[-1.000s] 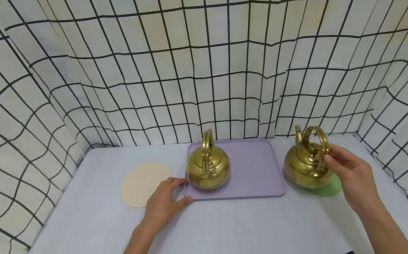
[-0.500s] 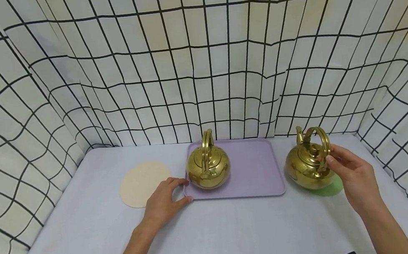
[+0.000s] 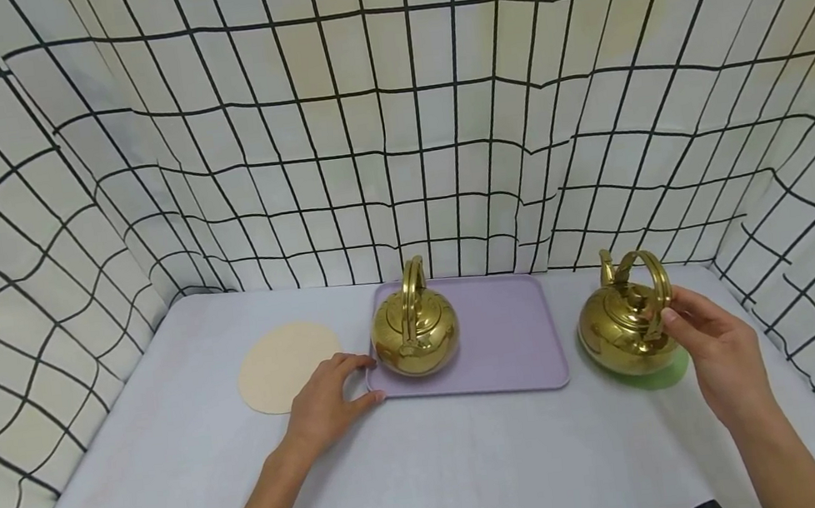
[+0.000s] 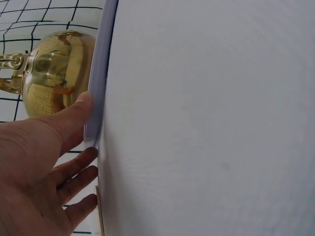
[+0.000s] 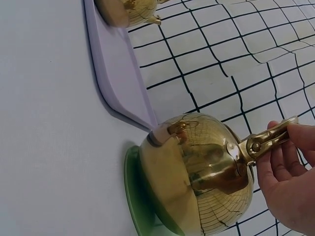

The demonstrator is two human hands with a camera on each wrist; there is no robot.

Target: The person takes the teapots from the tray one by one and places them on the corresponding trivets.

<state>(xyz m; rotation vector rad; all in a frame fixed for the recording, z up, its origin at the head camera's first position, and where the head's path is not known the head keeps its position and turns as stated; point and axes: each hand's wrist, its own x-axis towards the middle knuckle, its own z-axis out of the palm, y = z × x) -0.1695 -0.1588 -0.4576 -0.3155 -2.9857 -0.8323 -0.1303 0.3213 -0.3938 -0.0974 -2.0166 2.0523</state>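
With its thumb and fingers my right hand [image 3: 721, 356] grips the arched handle of a brass kettle [image 3: 624, 334], whose spout points to the back. Under this kettle lies a green disc [image 3: 663, 376]; in the right wrist view a narrow gap shows between the kettle's base and the disc's [image 5: 133, 182] surface. My left hand [image 3: 328, 405] holds the near left corner of a lilac tray [image 3: 511, 334], thumb at the front rim and fingers by the left side. On the tray's left part stands a second brass kettle [image 3: 416, 332], also in the left wrist view [image 4: 56, 73].
A cream round mat [image 3: 284, 364] lies left of the tray, partly behind my left hand. White cloth covers the table [image 3: 462, 466]. A black grid in front of white cloth walls [image 3: 400, 121] encloses the back and sides.
My right hand and its kettle have shifted slightly to the right, further over the green disc. The left hand, the tray and the other kettle have kept their places.
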